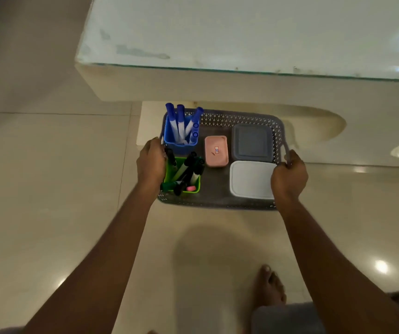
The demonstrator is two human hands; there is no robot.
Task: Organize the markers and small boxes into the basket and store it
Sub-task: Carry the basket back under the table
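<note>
Basket: we hold the grey lattice basket (217, 204) level in front of us, just below the edge of the glass-topped table (241, 32). The shadow on the floor (49, 165) nearer us suggests it is lifted clear.
Left hand: our left hand (151, 160) is curled round the basket's left end. The handle is hidden under the fingers.
Right hand: our right hand (288, 174) is closed round the loop handle on the right end and covers a corner of the white box (250, 178).
Why both ends: we judge that an even hold keeps the upright markers from tipping.
Load, left side: the blue cup (180, 141) of blue markers (181, 116) stands at the far corner. The green cup (195, 183) of dark markers (189, 165) stands nearer, just beside our left hand.
Load, right side: the pink box (216, 151) sits in the middle. The grey box (252, 143) lies beyond the white one.
Basket against the grip: it spans between our hands, its middle midway, with the walls reaching both farther and nearer than our knuckles.
Stage: the sorting looks done, and we judge that only storing remains, perhaps on the pale ledge (150, 124) under the table.
</note>
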